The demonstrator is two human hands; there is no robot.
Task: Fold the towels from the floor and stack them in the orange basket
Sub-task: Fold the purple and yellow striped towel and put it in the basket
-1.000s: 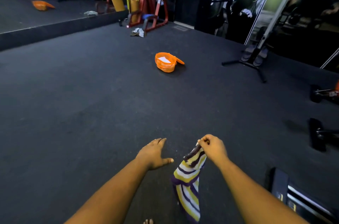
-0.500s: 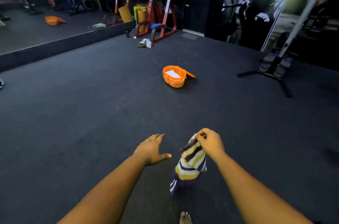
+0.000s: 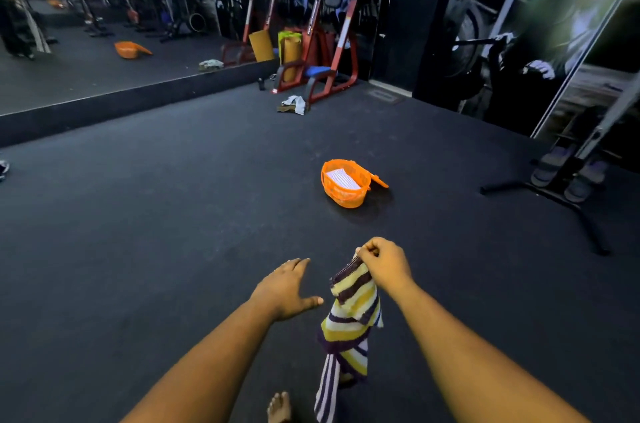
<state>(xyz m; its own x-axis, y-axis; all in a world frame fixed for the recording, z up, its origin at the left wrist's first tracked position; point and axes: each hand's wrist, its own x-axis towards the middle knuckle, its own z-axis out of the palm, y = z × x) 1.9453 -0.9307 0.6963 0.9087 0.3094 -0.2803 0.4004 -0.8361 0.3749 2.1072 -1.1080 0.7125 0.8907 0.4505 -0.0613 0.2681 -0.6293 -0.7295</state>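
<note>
Striped towel (image 3: 351,315): soft knit/terry cloth, matt. Orange basket (image 3: 343,192): perforated plastic, slight gloss. Floor (image 3: 173,214): dark matt, fine-grained, prob. rubber. Far bench frame (image 3: 332,69): red painted metal. Far left mirror (image 3: 86,51): glossy.

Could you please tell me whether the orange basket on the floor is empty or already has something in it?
Not empty: the orange basket stands upright on the floor, and a folded white cloth lies inside.

Both forearms bare to the frame edge, no sleeves visible; left hand (image 3: 285,287) and right hand (image 3: 384,263) ungloved, without rings or watch; one bare, unshod foot (image 3: 278,407) at bottom edge.
</note>
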